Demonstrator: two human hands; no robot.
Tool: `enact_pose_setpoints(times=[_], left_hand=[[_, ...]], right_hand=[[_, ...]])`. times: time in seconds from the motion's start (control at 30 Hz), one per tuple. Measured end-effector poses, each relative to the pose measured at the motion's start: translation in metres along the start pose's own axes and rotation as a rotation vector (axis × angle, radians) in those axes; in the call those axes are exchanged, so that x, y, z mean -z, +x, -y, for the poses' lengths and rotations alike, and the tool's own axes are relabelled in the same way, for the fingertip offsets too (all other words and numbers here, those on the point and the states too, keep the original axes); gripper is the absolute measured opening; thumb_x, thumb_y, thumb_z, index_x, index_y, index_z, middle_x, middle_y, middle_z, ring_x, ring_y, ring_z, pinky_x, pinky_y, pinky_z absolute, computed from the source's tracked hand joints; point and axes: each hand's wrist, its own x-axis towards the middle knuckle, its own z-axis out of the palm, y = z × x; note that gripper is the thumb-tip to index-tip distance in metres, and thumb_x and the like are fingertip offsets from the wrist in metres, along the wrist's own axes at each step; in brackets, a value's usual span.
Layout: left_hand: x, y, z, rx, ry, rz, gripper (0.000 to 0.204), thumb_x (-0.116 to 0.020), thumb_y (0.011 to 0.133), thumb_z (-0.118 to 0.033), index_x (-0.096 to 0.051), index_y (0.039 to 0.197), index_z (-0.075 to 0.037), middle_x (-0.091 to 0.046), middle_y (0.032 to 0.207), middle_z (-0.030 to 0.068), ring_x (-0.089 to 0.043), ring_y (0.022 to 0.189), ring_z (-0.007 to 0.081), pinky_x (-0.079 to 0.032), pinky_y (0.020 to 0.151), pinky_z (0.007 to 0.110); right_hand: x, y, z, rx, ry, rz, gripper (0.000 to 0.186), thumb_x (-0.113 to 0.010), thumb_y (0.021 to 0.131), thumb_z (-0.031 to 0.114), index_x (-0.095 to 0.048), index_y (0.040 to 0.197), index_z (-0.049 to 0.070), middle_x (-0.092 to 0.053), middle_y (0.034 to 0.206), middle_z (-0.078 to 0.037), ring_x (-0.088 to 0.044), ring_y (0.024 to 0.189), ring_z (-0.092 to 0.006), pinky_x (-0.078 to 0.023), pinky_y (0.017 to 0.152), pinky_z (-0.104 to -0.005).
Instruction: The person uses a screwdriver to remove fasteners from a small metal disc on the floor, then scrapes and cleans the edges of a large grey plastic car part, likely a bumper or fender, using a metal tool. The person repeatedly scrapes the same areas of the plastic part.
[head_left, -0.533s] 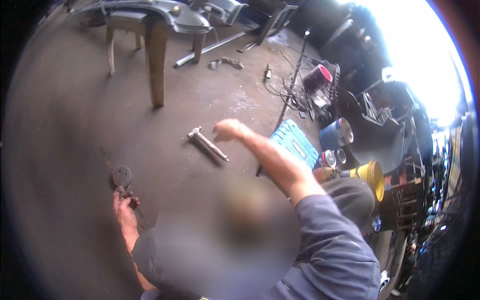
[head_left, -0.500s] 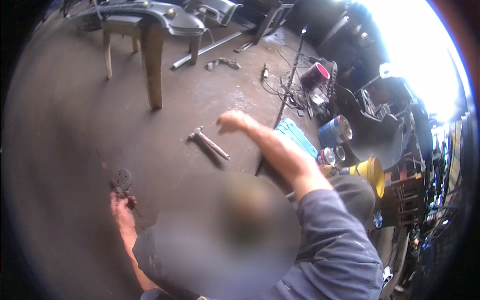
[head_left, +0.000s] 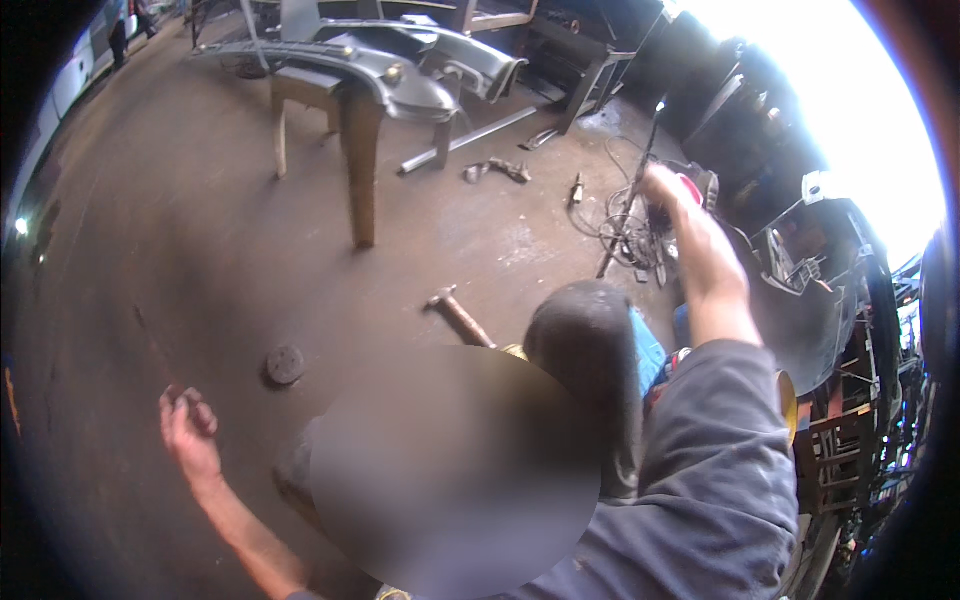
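At the lower left my left hand (head_left: pixel 190 432) is raised over the floor, fingers curled around a thin dark rod (head_left: pixel 156 342) that is blurred. A dark round disc (head_left: pixel 284 366) lies on the floor to the right of this hand, apart from it. My right arm is stretched out to the right, and my right hand (head_left: pixel 664 188) overlaps a thin upright pole (head_left: pixel 650 150) and a red bucket (head_left: pixel 690 188); its fingers are blurred, so contact is unclear. Between the hands lies a hammer (head_left: pixel 462 316), the end of its handle hidden.
A wooden-legged stand (head_left: pixel 362 170) carries grey curved panels (head_left: pixel 400 80) at the back. Behind it a metal bar (head_left: pixel 470 138) lies on the floor. Tangled cables (head_left: pixel 630 240) are below my right hand. A blue case (head_left: pixel 646 350) sits by my knee (head_left: pixel 585 340). A blurred oval covers the lower middle.
My right hand has swung from near the hammer to the right, toward the red bucket. My left hand has moved left, away from the disc. The view has shifted, and my knee shows more.
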Motion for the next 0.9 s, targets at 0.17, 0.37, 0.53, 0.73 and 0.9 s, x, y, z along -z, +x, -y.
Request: enact_pose_setpoints(times=[0.17,0.37,0.53,0.73,0.9], left_hand=[[-0.004,0.004,-0.002,0.013,0.234,-0.166,0.031,-0.052,0.099,-0.036,-0.055,0.108,-0.007,-0.036,0.066,-0.0064,-0.036,0.055,0.0017,-0.026,0.046,0.020],[-0.059,0.032,-0.041,0.135,0.647,-0.339,0.039,-0.052,0.096,-0.049,-0.058,0.090,-0.010,-0.034,0.056,-0.0063,-0.032,0.040,0.0038,-0.022,0.036,0.021],[-0.062,0.069,-0.022,-0.036,1.170,-0.197,0.029,-0.051,0.095,-0.034,-0.059,0.091,-0.007,-0.048,0.058,0.0013,-0.038,0.037,0.0102,-0.027,0.034,0.026],[-0.066,0.091,-0.036,-0.234,1.750,0.031,0.017,-0.051,0.075,-0.009,-0.055,0.066,0.004,-0.055,0.059,0.0111,-0.054,0.049,0.0235,-0.043,0.048,0.038],[-0.153,0.047,-0.019,0.279,2.290,0.062,0.040,-0.049,0.091,-0.047,-0.068,0.101,-0.013,-0.067,0.101,0.0144,-0.061,0.095,0.0383,-0.047,0.083,0.047]], right_hand=[[-0.224,-0.049,-0.132,-0.361,0.254,0.114,0.030,-0.063,0.084,0.028,-0.070,0.098,0.002,-0.068,0.101,-0.023,-0.066,0.099,-0.0358,-0.052,0.085,-0.0442],[-0.370,-0.077,-0.148,-0.781,0.527,-0.125,0.041,-0.060,0.088,0.040,-0.065,0.105,0.002,-0.066,0.107,-0.022,-0.064,0.101,-0.0376,-0.050,0.087,-0.0450],[-0.401,-0.007,-0.211,-0.949,0.865,-0.392,0.035,-0.062,0.084,0.031,-0.065,0.103,0.001,-0.070,0.095,-0.019,-0.067,0.092,-0.0338,-0.051,0.083,-0.0435],[-0.456,0.079,-0.299,-1.265,1.842,-0.722,0.011,-0.061,0.084,0.010,-0.066,0.093,0.006,-0.065,0.072,-0.009,-0.063,0.058,-0.0200,-0.048,0.047,-0.0332],[-0.478,0.132,-0.386,-1.421,1.674,-0.999,0.031,-0.068,0.083,0.011,-0.061,0.110,-0.002,-0.065,0.103,-0.014,-0.065,0.086,-0.0249,-0.053,0.063,-0.0391]])
